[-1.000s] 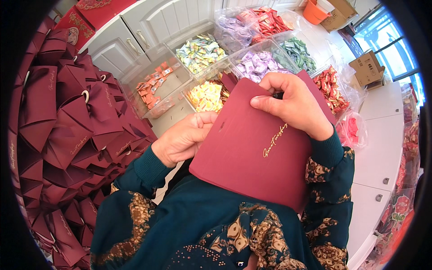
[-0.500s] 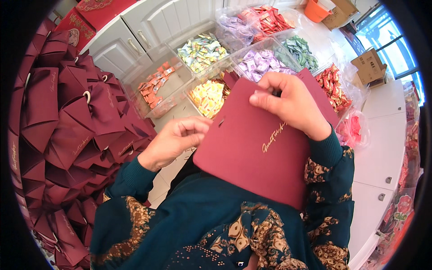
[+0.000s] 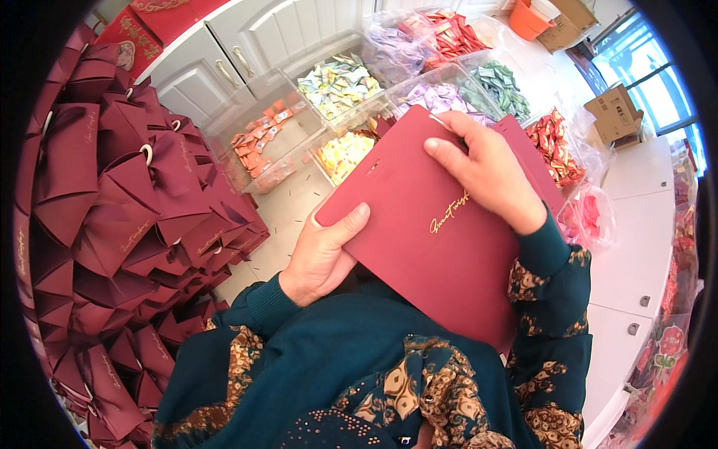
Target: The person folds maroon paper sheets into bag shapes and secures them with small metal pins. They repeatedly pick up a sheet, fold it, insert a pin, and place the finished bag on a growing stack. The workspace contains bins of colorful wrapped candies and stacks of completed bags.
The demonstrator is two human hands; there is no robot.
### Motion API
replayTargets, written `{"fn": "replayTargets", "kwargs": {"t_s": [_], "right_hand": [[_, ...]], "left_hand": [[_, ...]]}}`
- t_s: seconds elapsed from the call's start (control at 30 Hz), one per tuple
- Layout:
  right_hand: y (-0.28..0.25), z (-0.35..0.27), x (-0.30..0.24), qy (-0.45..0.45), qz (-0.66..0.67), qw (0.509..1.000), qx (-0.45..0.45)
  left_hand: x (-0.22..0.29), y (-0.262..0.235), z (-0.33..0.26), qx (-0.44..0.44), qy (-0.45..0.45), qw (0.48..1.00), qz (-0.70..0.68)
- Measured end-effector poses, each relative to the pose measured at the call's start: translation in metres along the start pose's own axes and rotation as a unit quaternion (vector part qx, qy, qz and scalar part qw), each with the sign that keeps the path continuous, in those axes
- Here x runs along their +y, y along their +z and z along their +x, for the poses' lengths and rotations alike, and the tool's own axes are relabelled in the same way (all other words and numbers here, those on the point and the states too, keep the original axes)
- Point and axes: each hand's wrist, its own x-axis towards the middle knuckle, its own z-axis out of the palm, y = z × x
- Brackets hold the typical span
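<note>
"So, where's the maroon card (image 3: 426,262)?"

"Between 2 hands — the left hand (image 3: 321,258) clamped on its left edge, thumb on top, the right hand (image 3: 486,165) gripping its upper edge."

"And around the card?"

"Maroon folded boxes (image 3: 120,232) left of it, wrapped candies (image 3: 340,86) in clear bins (image 3: 303,142) beyond it."

Below me I see a pale floor (image 3: 288,206) carrying a clear bin (image 3: 298,138) of orange packets. To that bin's left, a heap of maroon boxes (image 3: 142,217) covers the floor; just to its right stands another clear tub (image 3: 323,172), of yellow packets. Thin dark slivers lie scattered nearer me than the bin.
</note>
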Motion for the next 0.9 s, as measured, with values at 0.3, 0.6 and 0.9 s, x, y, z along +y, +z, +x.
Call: {"fn": "replayTargets", "kwargs": {"t_s": [0.3, 0.6, 0.9], "right_hand": [[-0.007, -0.006, -0.021, -0.108, -0.294, 0.948, 0.061], [0.003, 0.003, -0.027, -0.208, -0.101, 0.971, -0.065], [0.007, 0.018, -0.031, -0.241, -0.130, 0.958, -0.092]], "left_hand": [[0.008, 0.002, -0.006, -0.023, 0.017, 1.000, -0.006], [0.008, -0.002, -0.005, -0.026, 0.011, 1.000, -0.001], [0.009, -0.002, -0.006, -0.035, 0.017, 0.999, 0.020]]}}
